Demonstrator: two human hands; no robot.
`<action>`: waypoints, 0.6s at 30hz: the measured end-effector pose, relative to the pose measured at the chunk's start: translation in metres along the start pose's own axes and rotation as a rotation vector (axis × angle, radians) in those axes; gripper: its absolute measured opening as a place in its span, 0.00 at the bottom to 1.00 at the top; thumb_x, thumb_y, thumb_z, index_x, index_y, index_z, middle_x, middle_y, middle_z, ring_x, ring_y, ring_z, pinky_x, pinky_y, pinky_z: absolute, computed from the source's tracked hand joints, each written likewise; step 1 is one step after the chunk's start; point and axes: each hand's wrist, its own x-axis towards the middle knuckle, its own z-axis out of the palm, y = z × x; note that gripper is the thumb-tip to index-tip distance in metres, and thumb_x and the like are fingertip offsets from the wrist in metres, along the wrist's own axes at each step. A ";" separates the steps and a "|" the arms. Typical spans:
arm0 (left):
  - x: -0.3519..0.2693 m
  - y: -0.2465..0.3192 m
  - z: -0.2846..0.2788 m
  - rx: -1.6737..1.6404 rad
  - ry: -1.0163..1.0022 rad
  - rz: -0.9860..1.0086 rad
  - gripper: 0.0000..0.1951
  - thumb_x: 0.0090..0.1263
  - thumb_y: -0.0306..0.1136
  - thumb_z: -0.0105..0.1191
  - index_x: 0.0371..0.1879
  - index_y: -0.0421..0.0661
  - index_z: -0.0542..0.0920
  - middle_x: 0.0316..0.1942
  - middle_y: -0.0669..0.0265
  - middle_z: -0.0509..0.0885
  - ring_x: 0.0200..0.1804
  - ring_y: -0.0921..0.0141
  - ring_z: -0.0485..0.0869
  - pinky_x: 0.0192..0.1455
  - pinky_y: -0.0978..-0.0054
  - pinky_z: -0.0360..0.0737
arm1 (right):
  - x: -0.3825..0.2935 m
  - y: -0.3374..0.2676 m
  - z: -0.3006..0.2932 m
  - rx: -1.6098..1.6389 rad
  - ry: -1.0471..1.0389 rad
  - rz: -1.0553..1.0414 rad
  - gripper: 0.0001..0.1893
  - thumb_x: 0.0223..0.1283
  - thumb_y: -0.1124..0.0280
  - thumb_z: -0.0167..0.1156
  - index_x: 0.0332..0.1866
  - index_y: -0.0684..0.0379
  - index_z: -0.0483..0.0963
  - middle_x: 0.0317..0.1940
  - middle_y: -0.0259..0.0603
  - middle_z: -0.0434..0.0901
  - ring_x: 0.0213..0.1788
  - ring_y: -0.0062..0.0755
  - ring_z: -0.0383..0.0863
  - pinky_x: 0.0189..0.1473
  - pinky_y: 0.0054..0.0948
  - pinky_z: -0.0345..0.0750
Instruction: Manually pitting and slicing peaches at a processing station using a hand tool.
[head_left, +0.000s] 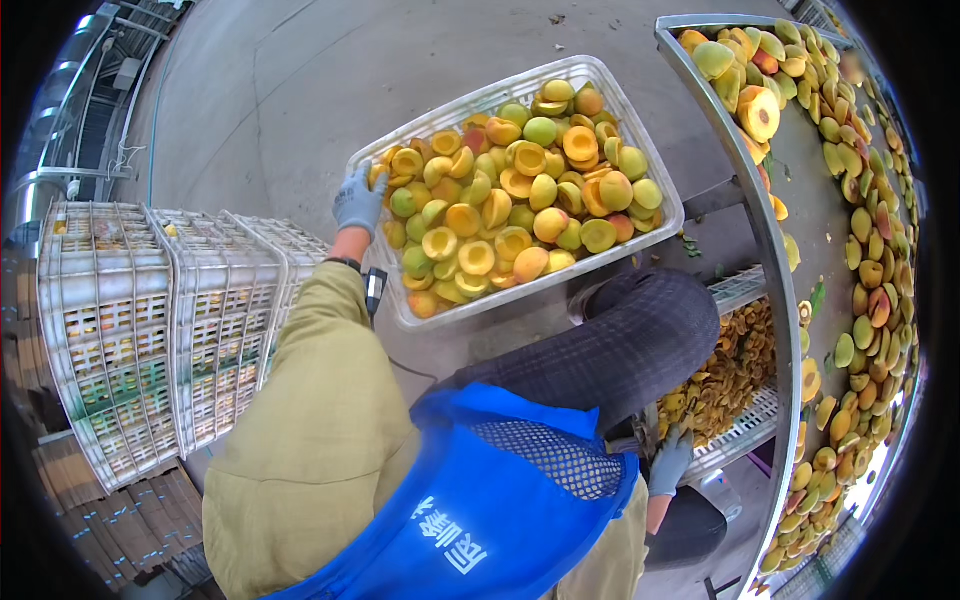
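Note:
My left hand, in a grey glove, grips the left rim of a white plastic crate. Its fingertips reach over the edge to the fruit. The crate is heaped with halved and whole yellow peaches, most of the halves pitted. Low on the right, my right hand, gloved too, is at the near corner of a second crate. That crate holds brown peach pits and scraps; how firmly the fingers hold there cannot be made out.
On the right, a metal-edged conveyor table carries many peach halves and overhangs the pit crate. Stacked white crates stand to the left, above flattened cardboard. My bent knee is between the two fruit crates. Concrete floor lies beyond.

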 end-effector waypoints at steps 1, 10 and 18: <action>-0.004 0.002 -0.004 0.029 -0.163 -0.075 0.24 0.49 0.48 0.47 0.45 0.52 0.67 0.42 0.57 0.70 0.44 0.64 0.69 0.45 0.69 0.66 | -0.002 -0.004 0.000 0.050 0.071 -0.022 0.16 0.52 0.70 0.40 0.48 0.61 0.60 0.45 0.58 0.61 0.43 0.53 0.64 0.44 0.39 0.61; 0.009 0.007 0.029 0.251 -0.022 0.108 0.30 0.50 0.54 0.43 0.53 0.56 0.57 0.56 0.61 0.53 0.57 0.58 0.53 0.53 0.63 0.56 | -0.002 -0.013 -0.006 -0.084 0.172 -0.097 0.16 0.52 0.67 0.40 0.43 0.67 0.63 0.41 0.59 0.64 0.41 0.50 0.65 0.42 0.37 0.62; 0.099 -0.046 0.102 -0.668 0.046 -0.218 0.13 0.57 0.35 0.39 0.35 0.39 0.71 0.34 0.53 0.74 0.36 0.59 0.73 0.38 0.68 0.69 | -0.011 -0.050 -0.010 -0.248 0.218 0.109 0.11 0.47 0.71 0.42 0.33 0.64 0.69 0.28 0.50 0.72 0.29 0.43 0.71 0.30 0.37 0.67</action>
